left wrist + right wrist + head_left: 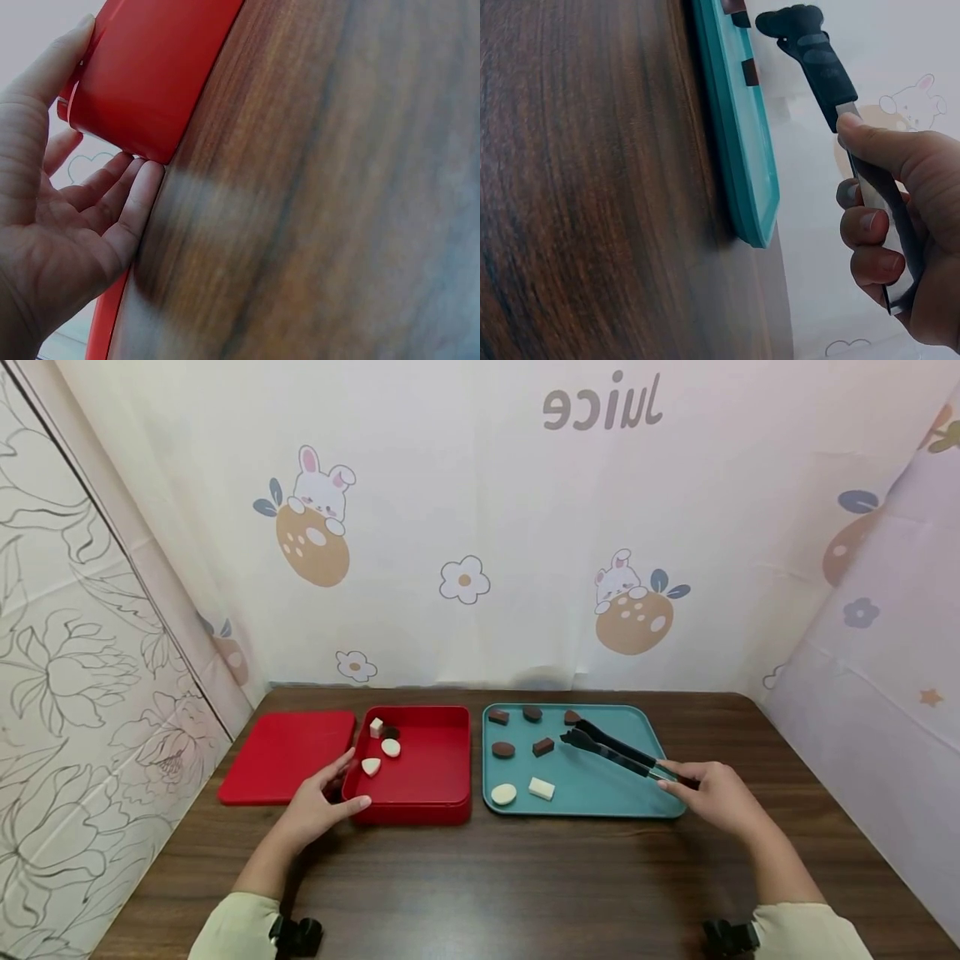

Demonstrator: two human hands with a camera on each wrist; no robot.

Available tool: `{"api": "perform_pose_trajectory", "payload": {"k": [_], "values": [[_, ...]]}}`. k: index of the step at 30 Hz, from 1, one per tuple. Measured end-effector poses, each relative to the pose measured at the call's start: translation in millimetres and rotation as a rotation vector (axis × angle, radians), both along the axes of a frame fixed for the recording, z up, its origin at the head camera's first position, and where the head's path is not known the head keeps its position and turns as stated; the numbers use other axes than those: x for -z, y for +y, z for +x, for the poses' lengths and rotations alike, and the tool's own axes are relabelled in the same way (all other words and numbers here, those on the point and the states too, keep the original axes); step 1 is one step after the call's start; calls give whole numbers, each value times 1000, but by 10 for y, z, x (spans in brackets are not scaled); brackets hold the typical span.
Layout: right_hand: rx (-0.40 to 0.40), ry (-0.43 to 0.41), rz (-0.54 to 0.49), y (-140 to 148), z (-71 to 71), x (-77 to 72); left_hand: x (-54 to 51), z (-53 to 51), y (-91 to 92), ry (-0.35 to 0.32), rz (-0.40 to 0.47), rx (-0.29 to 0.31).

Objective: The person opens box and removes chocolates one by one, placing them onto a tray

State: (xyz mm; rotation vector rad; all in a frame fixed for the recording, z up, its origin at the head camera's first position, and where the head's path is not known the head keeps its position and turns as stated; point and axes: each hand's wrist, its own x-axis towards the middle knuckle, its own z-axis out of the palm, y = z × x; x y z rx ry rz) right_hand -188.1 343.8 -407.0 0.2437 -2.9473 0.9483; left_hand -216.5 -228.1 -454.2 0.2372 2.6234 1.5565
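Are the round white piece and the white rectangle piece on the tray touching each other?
Apart. The head view shows bare teal tray between the round white piece and the rectangular white piece.

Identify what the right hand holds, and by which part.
Tongs, held in the right hand by their metal arms, toward the end away from the black tips.

1 forward-down head view, 2 wrist close-ups

rabbit-print cloth (525,510) behind a brown table (480,885).
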Motion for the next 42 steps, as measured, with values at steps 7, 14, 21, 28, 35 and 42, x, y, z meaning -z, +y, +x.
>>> {"api": "perform_pose_trajectory", "payload": {"k": [7,14,21,28,35,42], "values": [[18,5,89,18,-53,48,-158,80,65,13,17,21],[18,-11,114,34,-58,55,-82,32,47,4,21,12],[21,-27,142,62,-14,16,114,-84,-37,15,13,14],[5,-28,140,84,-23,17,63,-42,-23,-8,3,2],[0,-18,145,99,-30,25,-39,17,22,-19,11,0],[20,-8,138,86,-26,8,126,-68,-52,-1,-1,1]]}}
